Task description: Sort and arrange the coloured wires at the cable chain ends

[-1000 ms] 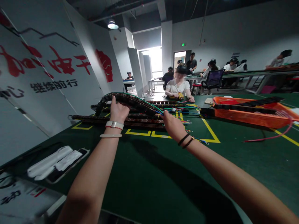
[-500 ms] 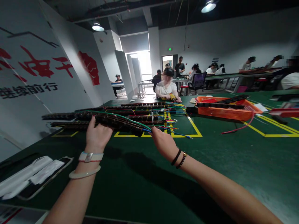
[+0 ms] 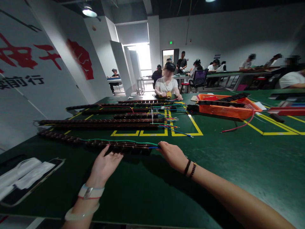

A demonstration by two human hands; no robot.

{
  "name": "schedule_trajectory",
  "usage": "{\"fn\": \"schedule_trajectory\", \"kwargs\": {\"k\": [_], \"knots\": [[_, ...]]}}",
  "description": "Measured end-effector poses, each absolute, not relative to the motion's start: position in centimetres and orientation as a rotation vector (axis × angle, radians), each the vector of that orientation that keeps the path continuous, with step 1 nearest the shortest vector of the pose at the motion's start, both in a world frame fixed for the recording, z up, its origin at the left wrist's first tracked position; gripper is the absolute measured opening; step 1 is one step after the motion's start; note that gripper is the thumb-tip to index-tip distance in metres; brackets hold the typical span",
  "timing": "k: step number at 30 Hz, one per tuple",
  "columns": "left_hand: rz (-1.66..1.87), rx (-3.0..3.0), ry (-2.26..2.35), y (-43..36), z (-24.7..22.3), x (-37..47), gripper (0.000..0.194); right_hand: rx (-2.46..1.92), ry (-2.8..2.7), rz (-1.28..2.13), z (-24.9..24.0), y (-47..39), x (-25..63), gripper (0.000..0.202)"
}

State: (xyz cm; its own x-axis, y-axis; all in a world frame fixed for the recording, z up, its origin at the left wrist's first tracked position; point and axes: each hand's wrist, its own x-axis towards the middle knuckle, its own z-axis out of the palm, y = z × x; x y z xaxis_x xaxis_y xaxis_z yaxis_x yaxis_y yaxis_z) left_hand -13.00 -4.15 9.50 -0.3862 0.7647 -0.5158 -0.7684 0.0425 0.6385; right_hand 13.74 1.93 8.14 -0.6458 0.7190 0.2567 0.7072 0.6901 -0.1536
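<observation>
A black segmented cable chain (image 3: 69, 138) lies lengthwise on the green table, nearest to me, with thin wires along it. My left hand (image 3: 106, 166) is at the near side of its middle, fingers stretched out and apart, the tips at its edge. At the chain's right end, my right hand (image 3: 172, 156) is closed in a pinch on the wire ends. A green wire (image 3: 124, 141) and a blue wire (image 3: 153, 147) run into that grip; their tips are hidden by the fingers. Behind lie more cable chains (image 3: 102, 122) with coloured wire ends sticking out on the right.
An orange basket (image 3: 224, 112) holding black chain pieces and red wire stands at the back right. Yellow tape (image 3: 188, 134) marks the table. On the left is a phone-like flat object (image 3: 56, 163) under white packets. A co-worker (image 3: 168, 84) sits opposite with a yellow tool.
The cable chain came down from a raised, bent position to the table, nearer me. My left hand loosened from it and its fingers spread. My right hand kept its pinch while lowering.
</observation>
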Motion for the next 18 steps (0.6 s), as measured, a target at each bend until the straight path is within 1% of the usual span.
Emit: {"fn": "schedule_trajectory", "kwargs": {"k": [1,2,7,9,13,18], "knots": [[1.56,-0.019,1.068,-5.3,9.6,-12.6,0.066,-1.122,-2.62,0.066,8.0,1.9,13.9,0.021],[1.507,0.016,1.006,-6.5,9.7,-12.0,0.066,-1.114,-2.635,0.082,7.9,2.0,14.1,0.021],[1.376,0.128,0.9,-12.0,9.7,-7.0,0.051,-1.114,-2.623,0.29,6.6,2.5,14.5,0.023],[1.14,0.382,0.786,-12.9,9.2,-4.8,0.042,-1.124,-2.602,0.464,6.1,2.9,14.7,0.025],[0.773,0.76,0.759,-12.7,9.0,-1.6,0.032,-1.103,-2.585,0.852,5.5,4.3,15.4,0.036],[0.613,0.947,0.816,-9.7,9.9,1.5,0.029,-1.022,-2.607,1.144,5.5,6.1,15.7,0.047]]}}
